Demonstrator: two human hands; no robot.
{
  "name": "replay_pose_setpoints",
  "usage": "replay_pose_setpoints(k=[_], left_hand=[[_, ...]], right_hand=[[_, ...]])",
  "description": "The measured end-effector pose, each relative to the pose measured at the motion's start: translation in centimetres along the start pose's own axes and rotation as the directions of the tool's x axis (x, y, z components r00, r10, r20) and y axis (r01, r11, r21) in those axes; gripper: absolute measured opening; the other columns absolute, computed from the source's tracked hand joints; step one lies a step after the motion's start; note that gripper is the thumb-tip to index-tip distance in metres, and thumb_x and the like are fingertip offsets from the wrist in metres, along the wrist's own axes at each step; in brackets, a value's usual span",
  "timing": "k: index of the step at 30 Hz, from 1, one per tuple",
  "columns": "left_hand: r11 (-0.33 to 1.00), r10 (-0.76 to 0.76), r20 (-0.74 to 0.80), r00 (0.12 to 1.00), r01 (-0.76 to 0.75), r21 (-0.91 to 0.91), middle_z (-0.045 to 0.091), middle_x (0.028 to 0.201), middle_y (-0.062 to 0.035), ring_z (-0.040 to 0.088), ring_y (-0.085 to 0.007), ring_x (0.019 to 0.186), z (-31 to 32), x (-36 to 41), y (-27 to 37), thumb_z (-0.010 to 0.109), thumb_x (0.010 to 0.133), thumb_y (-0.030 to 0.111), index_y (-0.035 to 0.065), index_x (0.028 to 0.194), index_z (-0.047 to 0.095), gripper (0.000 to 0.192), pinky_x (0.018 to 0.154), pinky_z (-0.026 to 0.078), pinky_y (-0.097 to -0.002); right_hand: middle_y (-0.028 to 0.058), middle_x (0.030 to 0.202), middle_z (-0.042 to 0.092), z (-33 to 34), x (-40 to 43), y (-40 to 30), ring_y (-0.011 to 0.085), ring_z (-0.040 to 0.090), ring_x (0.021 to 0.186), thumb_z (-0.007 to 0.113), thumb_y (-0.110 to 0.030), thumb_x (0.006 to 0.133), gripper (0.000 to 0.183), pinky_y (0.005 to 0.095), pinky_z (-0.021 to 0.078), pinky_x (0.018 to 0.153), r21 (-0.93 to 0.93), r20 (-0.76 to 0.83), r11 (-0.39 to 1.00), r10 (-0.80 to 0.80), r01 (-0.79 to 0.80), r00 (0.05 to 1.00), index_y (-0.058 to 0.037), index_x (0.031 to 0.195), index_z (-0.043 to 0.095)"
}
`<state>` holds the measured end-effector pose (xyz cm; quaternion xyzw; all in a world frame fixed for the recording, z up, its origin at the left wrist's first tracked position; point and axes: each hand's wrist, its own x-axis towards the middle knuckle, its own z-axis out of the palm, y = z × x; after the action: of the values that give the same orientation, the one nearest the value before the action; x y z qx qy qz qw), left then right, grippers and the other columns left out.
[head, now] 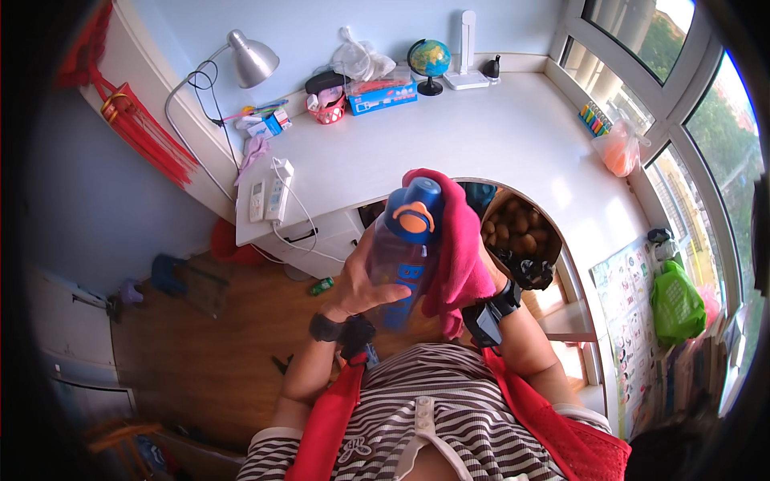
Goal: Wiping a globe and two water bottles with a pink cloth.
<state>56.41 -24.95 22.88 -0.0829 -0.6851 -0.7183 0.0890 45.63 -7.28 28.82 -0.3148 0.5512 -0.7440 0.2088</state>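
A clear plastic water bottle (394,258) with a blue lid and an orange catch is held up in front of my chest, slightly tilted. My left hand (361,278) wraps around its body, thumb across the front. A pink cloth (455,252) lies along the bottle's right side and beside its lid. My right hand (490,267) is mostly hidden behind this cloth and presses it to the bottle; its fingers are out of sight. Dark straps circle both wrists.
Beyond the bottle, a white desk (481,132) curves right towards the window. On it stand a silver desk lamp (252,60), a globe (429,59), a blue box (382,98) and a power strip (277,195). A box of potatoes (518,225) sits below the curved edge.
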Motion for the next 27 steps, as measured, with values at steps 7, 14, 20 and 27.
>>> replay_pose_setpoints(k=[7,14,20,27], left_hand=[[0.996,0.006,0.037,0.999,-0.003,-0.088,0.049,0.142,-0.014,0.052,-0.0246,0.128,0.4,-0.5,0.3,0.091,0.07,0.022,-0.0018,0.153,0.024,0.11,0.111,0.041,-0.0395],[0.976,-0.132,0.029,0.991,0.135,-0.173,0.054,0.136,-0.0106,0.056,-0.0215,0.122,0.2,-1.1,-1.2,0.094,0.063,0.048,-0.0018,0.147,0.035,0.115,0.104,0.046,-0.0375],[0.919,-0.193,0.102,0.976,0.216,-0.331,0.061,0.123,-0.0059,0.06,-0.0173,0.112,-0.8,-1.5,-2.1,0.09,0.062,0.061,-0.0007,0.139,0.045,0.108,0.098,0.049,-0.0344],[0.974,-0.173,-0.053,0.983,0.163,-0.157,0.053,0.137,-0.011,0.049,-0.0216,0.131,0.9,-0.6,-1.3,0.078,0.078,0.061,-0.0013,0.149,0.032,0.105,0.111,0.037,-0.038]], right_hand=[[0.0028,0.124,0.059,-1.1,-0.4,1.9,0.0097,0.057,0.109,0.054,-0.025,0.105,0.043,0.0268,0.0497,0.094,0.415,0.01,0.903,0.114,-0.108,0.993,-0.0075,0.143,0.046],[0.0005,0.115,0.064,-3.7,0.5,4.5,0.007,0.059,0.103,0.06,-0.022,0.102,0.035,0.0262,0.0511,0.092,0.469,0.15,0.861,0.142,-0.197,0.978,-0.0062,0.133,0.057],[0.0026,0.127,0.059,-1.6,-0.7,1.6,0.0102,0.056,0.113,0.076,-0.017,0.091,0.066,0.0279,0.0464,0.101,0.405,0.129,0.901,0.11,-0.154,0.985,-0.0078,0.147,0.044],[-0.0003,0.109,0.062,-2.3,-0.7,1.6,0.0058,0.058,0.097,0.065,-0.01,0.094,0.036,0.0235,0.0505,0.085,0.302,-0.2,0.953,0.072,-0.009,0.977,-0.0048,0.128,0.055]])
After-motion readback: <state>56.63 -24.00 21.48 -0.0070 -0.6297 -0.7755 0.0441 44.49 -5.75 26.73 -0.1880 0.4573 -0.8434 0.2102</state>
